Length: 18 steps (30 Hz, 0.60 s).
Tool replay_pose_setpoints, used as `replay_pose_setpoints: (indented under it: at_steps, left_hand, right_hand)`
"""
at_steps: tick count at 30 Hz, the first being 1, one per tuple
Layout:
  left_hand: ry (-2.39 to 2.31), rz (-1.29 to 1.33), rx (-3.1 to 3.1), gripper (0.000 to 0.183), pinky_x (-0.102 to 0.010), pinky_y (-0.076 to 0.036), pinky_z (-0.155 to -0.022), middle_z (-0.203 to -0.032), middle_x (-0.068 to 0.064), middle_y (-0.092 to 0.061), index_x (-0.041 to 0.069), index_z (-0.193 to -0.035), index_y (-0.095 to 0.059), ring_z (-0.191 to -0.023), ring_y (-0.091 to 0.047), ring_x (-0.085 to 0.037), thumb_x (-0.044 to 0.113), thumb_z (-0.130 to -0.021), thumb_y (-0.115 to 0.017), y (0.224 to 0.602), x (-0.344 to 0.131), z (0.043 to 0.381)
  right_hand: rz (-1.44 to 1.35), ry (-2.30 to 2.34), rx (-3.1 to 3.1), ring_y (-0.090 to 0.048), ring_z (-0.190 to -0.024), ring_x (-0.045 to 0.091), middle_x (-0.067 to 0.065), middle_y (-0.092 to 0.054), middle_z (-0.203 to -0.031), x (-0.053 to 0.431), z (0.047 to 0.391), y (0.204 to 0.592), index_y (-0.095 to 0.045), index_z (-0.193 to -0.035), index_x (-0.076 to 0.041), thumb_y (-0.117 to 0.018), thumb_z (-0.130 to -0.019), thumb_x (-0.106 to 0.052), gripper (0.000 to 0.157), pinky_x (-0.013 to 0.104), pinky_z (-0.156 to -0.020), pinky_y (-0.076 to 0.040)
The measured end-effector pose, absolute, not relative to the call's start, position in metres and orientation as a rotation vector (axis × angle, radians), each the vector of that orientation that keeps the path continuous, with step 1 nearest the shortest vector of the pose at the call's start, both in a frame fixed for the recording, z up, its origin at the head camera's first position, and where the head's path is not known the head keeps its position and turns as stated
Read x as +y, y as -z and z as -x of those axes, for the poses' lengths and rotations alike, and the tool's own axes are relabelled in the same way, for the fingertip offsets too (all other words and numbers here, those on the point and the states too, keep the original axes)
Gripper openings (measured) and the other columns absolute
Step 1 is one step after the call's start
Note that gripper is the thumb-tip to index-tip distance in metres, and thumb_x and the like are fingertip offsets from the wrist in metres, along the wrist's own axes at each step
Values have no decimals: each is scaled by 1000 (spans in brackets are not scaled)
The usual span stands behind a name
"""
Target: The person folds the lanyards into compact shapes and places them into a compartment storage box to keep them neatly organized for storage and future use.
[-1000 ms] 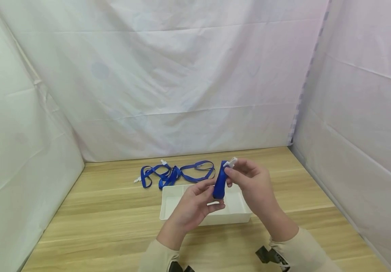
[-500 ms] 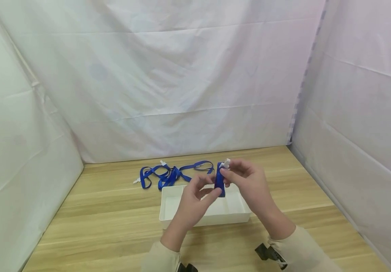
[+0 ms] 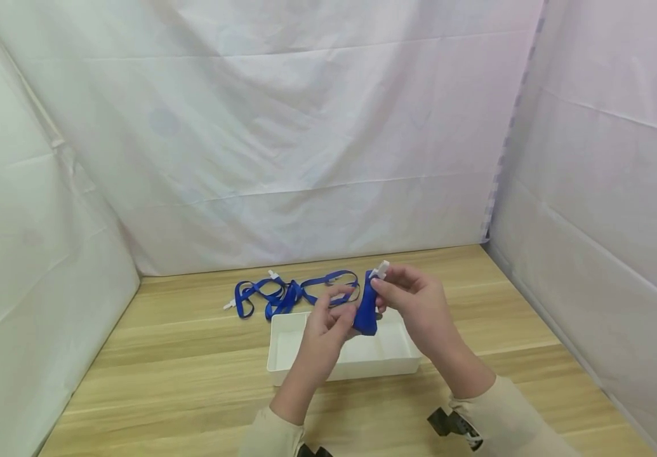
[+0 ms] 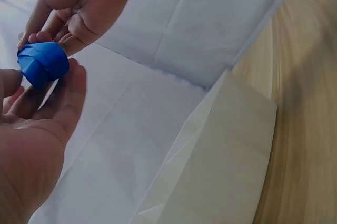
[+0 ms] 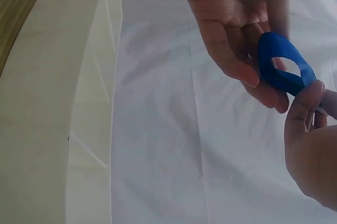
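Fingertips and thumb of the right hand point(image 3: 422, 311) pinch the upper end of a folded blue lanyard point(image 3: 367, 312), right beside its white clip point(image 3: 381, 270), which pokes up past the fingers. The left hand point(image 3: 322, 327) holds the lower end, thumb on one side and fingers curled on the other. So the lanyard sits between the two hands, tilted a little, its clip end by the right and its wider, looped end by the left. From the right wrist I can see daylight through that loop.

The folded strap is up in the air, apart from the white tray point(image 3: 357, 370) below, whose middle it partly covers in the head view. The tray has dividers inside and stands on a wood-grain table point(image 3: 162, 381). Just beyond its far rim lie more blue lanyards point(image 3: 285, 298), tangled on the left, with a wide loop reaching right behind the left hand; how many there are, I can't tell. Beige sleeves point(image 3: 502, 416) cover the forearms, and white cloth point(image 3: 317, 127) hangs around the table.
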<state>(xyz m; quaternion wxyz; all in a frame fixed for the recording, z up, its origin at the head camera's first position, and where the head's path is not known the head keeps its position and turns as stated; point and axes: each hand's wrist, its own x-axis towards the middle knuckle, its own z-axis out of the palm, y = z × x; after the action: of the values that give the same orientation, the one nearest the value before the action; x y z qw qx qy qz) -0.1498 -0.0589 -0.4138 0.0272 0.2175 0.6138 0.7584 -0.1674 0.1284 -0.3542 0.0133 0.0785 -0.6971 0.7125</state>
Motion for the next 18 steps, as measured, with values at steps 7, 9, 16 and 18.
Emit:
replay_pose_setpoints:
  at_steps: [7,9,16,18]
  left_hand:
    - [-2456,-577,1450,19,-38,-64,-94,-125,-8,-75,20,-134,-51,-98,-76,-17,17,-115,-47,415,-56,149]
    - [-2472,-503,1471,17,-32,-64,-90,-120,-1,-75,22,-129,-52,-93,-73,-14,17,-113,-52,414,-53,149]
    - [-2527,-457,1538,21,-30,-64,-86,-119,-2,-72,20,-125,-49,-87,-71,-14,9,-109,-58,416,-47,146]
    - [-2531,-484,1516,16,-33,-65,-89,-120,-2,-74,21,-125,-48,-91,-74,-15,14,-112,-55,416,-47,146]
  right_hand:
    - [-251,-2297,-2117,-68,-81,12,-2,-72,-99,130,168,354,-68,-110,-4,-75,-100,-14,15,29,-90,-63]
    - [-255,-2288,-2116,-68,-80,12,-1,-71,-99,130,167,354,-68,-111,-4,-75,-100,-15,17,29,-90,-64]
    - [-271,-2289,-2100,-68,-79,11,-3,-74,-99,129,167,353,-69,-110,-6,-75,-100,-11,13,29,-88,-64]
    - [-270,-2292,-2094,-68,-80,10,-3,-75,-100,129,167,352,-70,-109,-7,-74,-100,-9,11,28,-88,-64]
